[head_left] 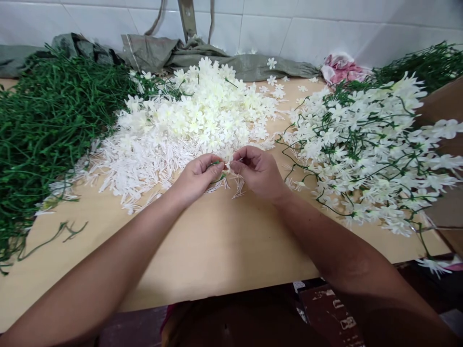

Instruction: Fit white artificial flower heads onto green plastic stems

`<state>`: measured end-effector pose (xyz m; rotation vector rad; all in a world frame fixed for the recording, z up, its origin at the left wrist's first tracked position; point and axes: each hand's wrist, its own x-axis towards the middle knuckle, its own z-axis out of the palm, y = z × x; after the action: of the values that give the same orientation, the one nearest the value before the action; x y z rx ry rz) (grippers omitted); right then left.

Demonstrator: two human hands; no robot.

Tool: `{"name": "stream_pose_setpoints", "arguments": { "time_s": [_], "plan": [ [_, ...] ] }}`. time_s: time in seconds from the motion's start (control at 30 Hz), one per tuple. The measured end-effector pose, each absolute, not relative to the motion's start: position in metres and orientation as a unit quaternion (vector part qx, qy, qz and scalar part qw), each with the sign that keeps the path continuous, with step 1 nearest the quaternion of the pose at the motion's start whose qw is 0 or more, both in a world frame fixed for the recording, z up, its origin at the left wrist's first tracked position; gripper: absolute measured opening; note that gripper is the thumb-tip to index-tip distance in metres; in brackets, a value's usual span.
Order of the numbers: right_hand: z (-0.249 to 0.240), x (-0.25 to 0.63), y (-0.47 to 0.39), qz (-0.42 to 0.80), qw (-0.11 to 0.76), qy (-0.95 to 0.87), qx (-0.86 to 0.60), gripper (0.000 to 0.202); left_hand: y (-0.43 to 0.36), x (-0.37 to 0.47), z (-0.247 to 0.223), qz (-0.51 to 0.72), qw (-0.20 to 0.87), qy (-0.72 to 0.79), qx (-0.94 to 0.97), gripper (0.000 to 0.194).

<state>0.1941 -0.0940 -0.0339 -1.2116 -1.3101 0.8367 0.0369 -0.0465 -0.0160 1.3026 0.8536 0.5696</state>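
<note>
My left hand (204, 174) pinches a green plastic stem, of which small bits show between and below the fingers. Close beside it, nearly touching, my right hand (258, 169) has its thumb and forefinger pressed together on a thin white piece. A white flower (227, 155) shows between the fingertips of both hands. Behind them lies a heap of loose white flowers (202, 113), with many thin white pieces (144, 156) spread along its front and left. To the right rests a pile of white flowers on green stems (361, 149).
A large pile of green stems (54, 111) covers the left of the wooden table (217, 250). Grey cloth (246, 66) lies along the tiled wall, with a pink and white cloth (343, 70) near it. A cardboard box (443, 106) stands at the right edge.
</note>
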Motion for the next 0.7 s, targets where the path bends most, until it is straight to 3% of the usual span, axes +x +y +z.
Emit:
{"name": "stream_pose_setpoints", "arguments": {
  "time_s": [0.1,0.27,0.7],
  "plan": [
    [-0.0326,0.194,-0.0934,0.407,0.537,-0.537,-0.509,0.032,-0.048,0.0363,-0.0156,0.24,0.685,0.369,0.58,0.003],
    [-0.0316,0.1928,-0.0919,0.467,0.538,-0.499,-0.494,0.042,-0.0455,0.0378,-0.0201,0.247,0.658,0.352,0.618,0.029],
    [-0.0338,0.1899,-0.0925,0.477,0.545,-0.463,-0.512,0.041,-0.0392,0.0318,-0.0246,0.209,0.669,0.299,0.647,0.036]
  ]
}}
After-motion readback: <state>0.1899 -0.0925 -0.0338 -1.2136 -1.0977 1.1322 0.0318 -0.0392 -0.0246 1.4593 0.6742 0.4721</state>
